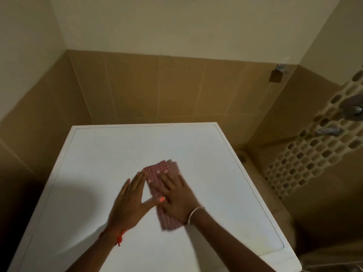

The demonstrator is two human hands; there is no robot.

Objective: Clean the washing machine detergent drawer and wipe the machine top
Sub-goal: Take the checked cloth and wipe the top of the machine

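Head view: a tiled corner, with tan wall tiles below cream paint. A mosaic strip runs down the right wall, carrying metal taps. The white machine top fills the middle and near part of the scene, its far edge close to the back wall.

A folded pink checked cloth lies about mid-top, a little right of centre. The right hand lies flat on it with the fingers straight and spread, pressing it down, so there is no grip, only an open palm. The left hand lies just beside it on the left, also flat with the fingers straight. Its thumb reaches right onto the cloth's edge and seems to meet the right thumb. It holds nothing either. A bracelet sits on the right wrist and a red thread on the left. The cloth's near end is blurred.

The detergent drawer is out of view, so its state cannot be told. The step in hand looks like wiping the top, with the cloth pushed under flat palms.

Next, the cloth probably needs even downward pressure while sliding out toward the far corners and along the raised rim, where dirt tends to gather. The left side and the shadowed near-left part would also need a pass. The fold must be kept from bunching under the palm.
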